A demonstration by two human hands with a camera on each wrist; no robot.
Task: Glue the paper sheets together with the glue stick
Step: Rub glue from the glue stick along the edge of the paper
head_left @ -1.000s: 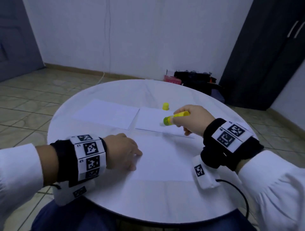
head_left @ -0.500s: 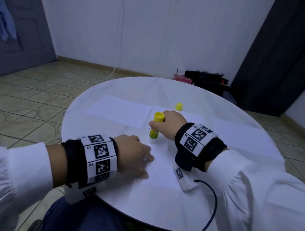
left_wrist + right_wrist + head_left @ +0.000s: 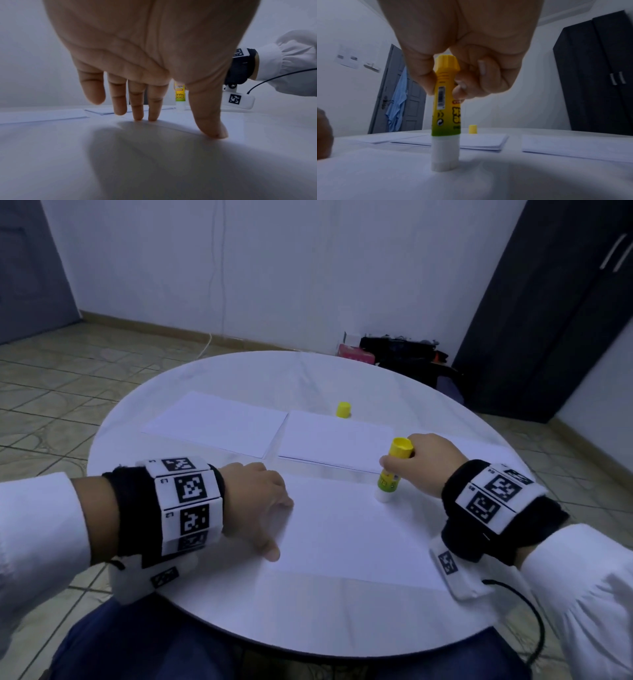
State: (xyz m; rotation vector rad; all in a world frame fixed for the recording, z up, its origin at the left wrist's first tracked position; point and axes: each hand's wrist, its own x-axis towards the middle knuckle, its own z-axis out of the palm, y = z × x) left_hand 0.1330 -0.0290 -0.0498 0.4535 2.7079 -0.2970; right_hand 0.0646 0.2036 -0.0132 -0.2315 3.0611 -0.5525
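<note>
Label: I can't read the print on the glue stick [image 3: 445, 108].
Right grip [image 3: 423, 462]: pinches it upright, tip on the front sheet [image 3: 349, 529].
Left grip [image 3: 255, 501]: fingers straight, pressing that sheet.

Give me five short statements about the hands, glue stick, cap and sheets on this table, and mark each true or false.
1. The right hand grips the glue stick. True.
2. The glue stick lies flat on the table. False: it stands upright, glue end down on the near sheet.
3. The yellow cap is on the stick. False: it stands apart, farther back.
4. The left hand rests its fingertips on the near sheet. True.
5. The left hand holds the cap. False: it holds nothing.
</note>
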